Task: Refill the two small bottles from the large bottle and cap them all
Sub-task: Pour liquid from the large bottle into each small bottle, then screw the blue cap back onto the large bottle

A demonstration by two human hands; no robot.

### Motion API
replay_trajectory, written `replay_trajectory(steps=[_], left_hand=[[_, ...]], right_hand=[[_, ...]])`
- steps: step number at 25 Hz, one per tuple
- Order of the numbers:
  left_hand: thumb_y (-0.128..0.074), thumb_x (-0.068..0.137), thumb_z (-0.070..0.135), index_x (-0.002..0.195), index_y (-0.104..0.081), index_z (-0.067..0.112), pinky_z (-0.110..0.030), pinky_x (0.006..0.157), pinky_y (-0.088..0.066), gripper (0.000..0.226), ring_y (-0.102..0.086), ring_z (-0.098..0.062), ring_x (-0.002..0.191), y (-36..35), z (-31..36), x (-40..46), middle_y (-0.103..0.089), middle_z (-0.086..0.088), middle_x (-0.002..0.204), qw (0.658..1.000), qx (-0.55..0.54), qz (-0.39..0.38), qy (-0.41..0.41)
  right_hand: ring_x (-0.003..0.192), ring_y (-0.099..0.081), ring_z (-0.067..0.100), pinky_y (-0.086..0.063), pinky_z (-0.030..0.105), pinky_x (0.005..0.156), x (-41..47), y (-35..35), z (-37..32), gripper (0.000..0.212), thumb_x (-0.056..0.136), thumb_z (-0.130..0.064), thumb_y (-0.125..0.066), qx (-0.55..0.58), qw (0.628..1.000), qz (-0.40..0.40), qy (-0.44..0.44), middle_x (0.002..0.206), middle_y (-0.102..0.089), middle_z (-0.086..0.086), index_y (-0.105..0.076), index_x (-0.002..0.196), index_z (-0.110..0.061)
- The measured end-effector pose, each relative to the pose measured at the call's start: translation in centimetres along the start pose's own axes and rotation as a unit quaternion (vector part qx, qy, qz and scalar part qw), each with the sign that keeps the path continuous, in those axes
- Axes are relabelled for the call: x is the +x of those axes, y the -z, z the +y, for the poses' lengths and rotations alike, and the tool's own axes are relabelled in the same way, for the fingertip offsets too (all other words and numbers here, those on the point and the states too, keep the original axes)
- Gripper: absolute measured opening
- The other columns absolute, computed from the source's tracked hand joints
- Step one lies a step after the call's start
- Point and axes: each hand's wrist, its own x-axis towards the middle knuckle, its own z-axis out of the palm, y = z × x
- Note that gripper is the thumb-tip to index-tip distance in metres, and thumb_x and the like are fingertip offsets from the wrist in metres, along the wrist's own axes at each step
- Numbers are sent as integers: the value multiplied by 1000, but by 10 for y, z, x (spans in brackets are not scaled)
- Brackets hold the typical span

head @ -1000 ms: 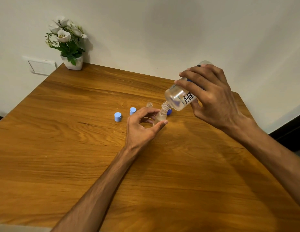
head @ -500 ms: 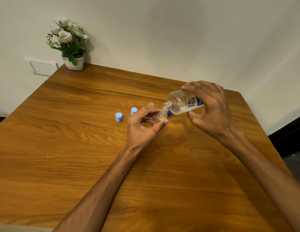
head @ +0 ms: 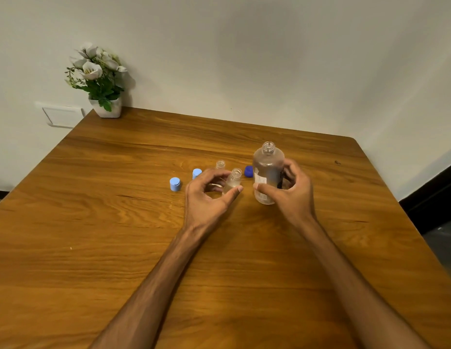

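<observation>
The large clear bottle [head: 267,170] stands upright on the wooden table [head: 118,235], uncapped, with my right hand [head: 291,191] wrapped around its lower half. Just left of it, a small clear bottle [head: 233,181] stands open-necked between the thumb and fingers of my left hand [head: 209,197]. A second small open bottle [head: 220,164] stands behind my left fingers. Two light blue caps [head: 175,184] [head: 196,173] sit left of my hand. A dark blue cap [head: 248,171] lies between the small bottle and the large one.
A white pot of artificial flowers [head: 103,96] stands at the table's far left corner against the wall. A wall socket plate [head: 63,116] is beside it. The table's right edge drops off near a dark floor strip.
My right hand has tipped the large bottle back from pouring into the small bottle and brought it down upright on the table. My left hand stayed on the small bottle.
</observation>
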Motion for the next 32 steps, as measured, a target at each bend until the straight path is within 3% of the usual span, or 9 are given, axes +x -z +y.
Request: replay_trajectory(steps=[3, 7, 10, 15, 19, 22, 25, 28, 32], left_hand=[[-92, 78, 12, 111, -73, 25, -12, 74, -56, 41, -69, 5, 85, 5, -1, 1, -72, 19, 102, 999, 15, 4, 37], [-93, 77, 13, 106, -72, 26, -16, 75, -58, 38, -69, 1, 81, 20, -4, 4, -74, 15, 96, 996, 35, 16, 86], [-93, 75, 11, 105, -73, 24, -17, 73, -57, 37, -70, 2, 78, 35, -8, 4, -75, 13, 92, 992, 58, 30, 111], [-92, 78, 17, 112, -74, 18, -28, 81, -63, 39, -73, -15, 89, 47, -11, 2, -77, -1, 102, 988, 79, 28, 129], [-91, 78, 13, 123, -68, 23, -23, 89, -60, 51, -70, -6, 102, 45, 0, -5, -72, 5, 115, 991, 90, 12, 99], [-89, 80, 19, 136, -60, 20, -24, 93, -55, 62, -63, -7, 111, 47, 6, -21, -62, 7, 128, 988, 132, 56, 51], [-74, 86, 15, 121, -64, 10, -34, 87, -57, 37, -63, -15, 102, 43, 17, -43, -63, 2, 116, 981, 126, 134, -63], [-71, 84, 4, 111, -67, 9, -39, 79, -60, 27, -66, -14, 96, 24, 36, -55, -67, 0, 108, 986, 97, 88, -100], [-77, 83, 25, 143, -50, 23, -26, 99, -55, 67, -56, -3, 122, -12, 51, -58, -53, 13, 139, 994, 103, -29, 4]], right_hand=[[111, -68, 6, -61, 29, 89, 1, -7, 2, 67, 69, -22, -94, 67, 997, 20, -33, 123, -71, -6, -62, 127, -21], [103, -66, -9, -57, 15, 79, -4, -9, -1, 62, 70, -17, -94, 96, 994, 31, -44, 115, -69, -14, -58, 116, -35], [106, -68, 1, -59, 19, 80, -9, -11, -1, 62, 69, -14, -94, 115, 992, 38, -46, 115, -69, -12, -59, 117, -31], [114, -67, 13, -60, 27, 89, -26, -20, -5, 70, 69, -19, -94, 107, 994, 21, -26, 125, -69, -4, -59, 130, -18], [115, -67, 13, -61, 33, 91, -34, -26, -8, 73, 69, -25, -94, 109, 994, 13, -22, 126, -69, -4, -58, 132, -17], [117, -66, 11, -61, 34, 93, -37, -25, -9, 75, 70, -29, -94, 103, 994, 6, -27, 127, -68, -6, -56, 134, -19], [120, -65, 10, -60, 35, 96, -40, -22, -9, 80, 70, -31, -94, 89, 996, -11, -31, 132, -66, -8, -53, 138, -21], [126, -63, 11, -59, 35, 99, -44, -12, -8, 82, 71, -25, -94, 82, 995, -36, -43, 139, -62, -7, -52, 142, -22], [118, -66, 6, -59, 28, 94, -52, 13, -8, 61, 83, -13, -77, 87, 994, -54, -46, 134, -67, -4, -58, 140, -20]])
